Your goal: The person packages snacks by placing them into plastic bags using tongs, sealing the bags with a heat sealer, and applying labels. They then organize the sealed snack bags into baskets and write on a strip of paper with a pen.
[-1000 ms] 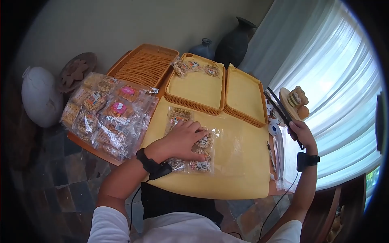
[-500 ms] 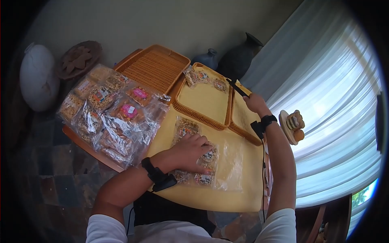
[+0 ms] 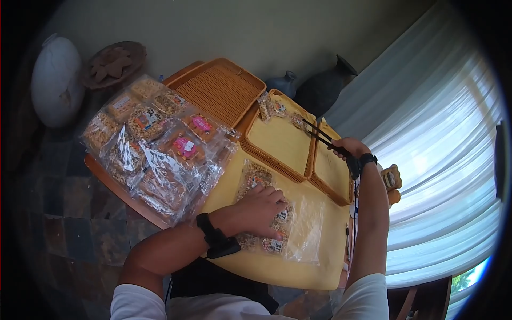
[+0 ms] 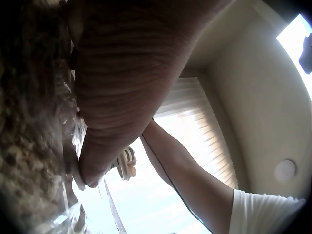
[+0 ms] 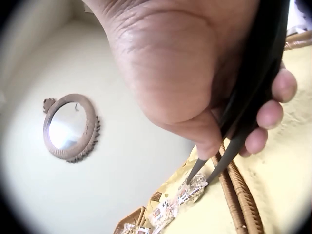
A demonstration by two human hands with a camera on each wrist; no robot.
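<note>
My left hand (image 3: 261,210) rests over clear-bagged snack packets (image 3: 273,245) on the yellow-covered table, thumb and fingers apart. In the left wrist view the palm (image 4: 131,73) is close beside clear wrapping and blurred snack pieces. My right hand (image 3: 352,146) grips black tongs (image 3: 325,140) above the two cream-lined baskets (image 3: 282,141). In the right wrist view that hand (image 5: 165,63) has its fingers wrapped round the tongs (image 5: 258,63), whose two tips are at either side of a small snack packet (image 5: 194,186); whether they squeeze it I cannot tell.
A pile of bagged snacks (image 3: 144,122) covers the left of the table. Behind it lies a bare wicker tray (image 3: 221,85). Dark vases (image 3: 322,88) stand past the baskets; a white vase (image 3: 56,82) is far left. Flat clear wrapping (image 3: 306,229) lies right of my left hand.
My right hand has carried the tongs from the table's right side to the baskets, and their tips have come to a packet in the left lined basket. My left hand stays on the packets.
</note>
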